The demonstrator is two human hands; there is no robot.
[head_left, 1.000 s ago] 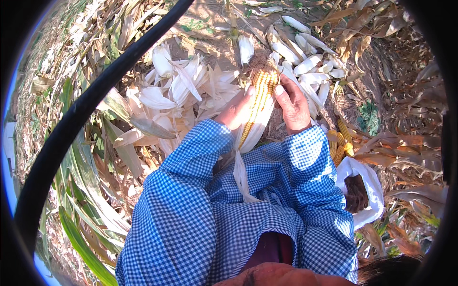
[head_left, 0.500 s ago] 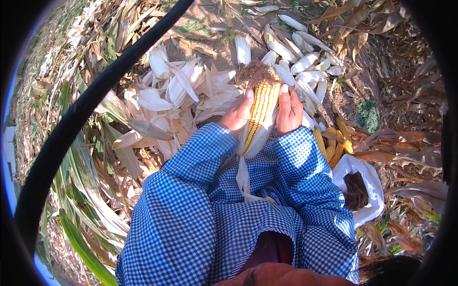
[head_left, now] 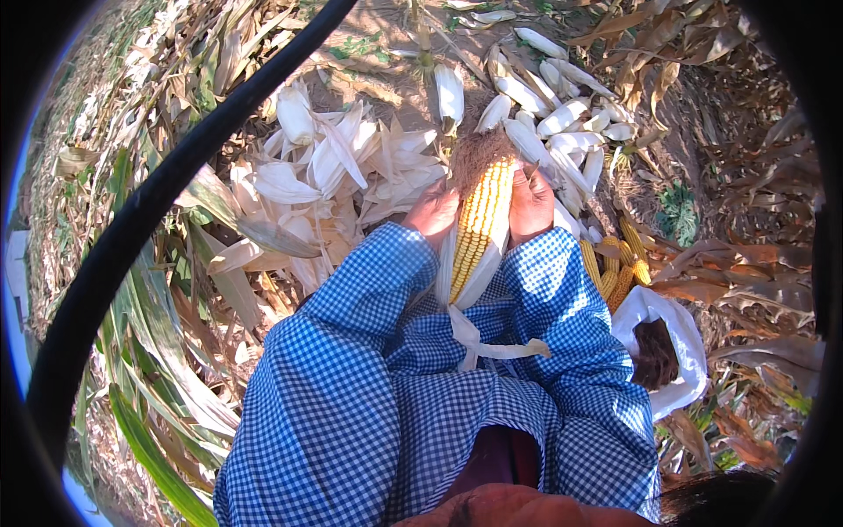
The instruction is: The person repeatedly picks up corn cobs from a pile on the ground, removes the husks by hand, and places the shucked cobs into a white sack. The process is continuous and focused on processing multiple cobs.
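Note:
In front of my chest I hold an ear of corn [head_left: 481, 220] upright between both hands, its yellow kernels bare along the front. Pale husk leaves [head_left: 498, 259] wrap its sides and lower end, and a loose husk strip [head_left: 468, 332] dangles below. Brown corn silk [head_left: 479, 156] tufts out at the far end. My left hand [head_left: 434, 211] is closed on the ear's left side. On the other side, my right hand [head_left: 532, 204] grips it near the top, fingers curled and partly hidden in shadow.
Left of the ear lies a heap of stripped husks [head_left: 329, 167]. Ears in pale husks [head_left: 562, 114] are piled at the far right. Bare yellow cobs [head_left: 622, 263] lie beside a white sack [head_left: 694, 373] with dark silk inside. Dry stalks [head_left: 149, 299] stand at left.
Both hands have turned inward around the ear, and my right fingers have curled in. The silk has shifted and spread, and the dangling husk strip has swung to the right.

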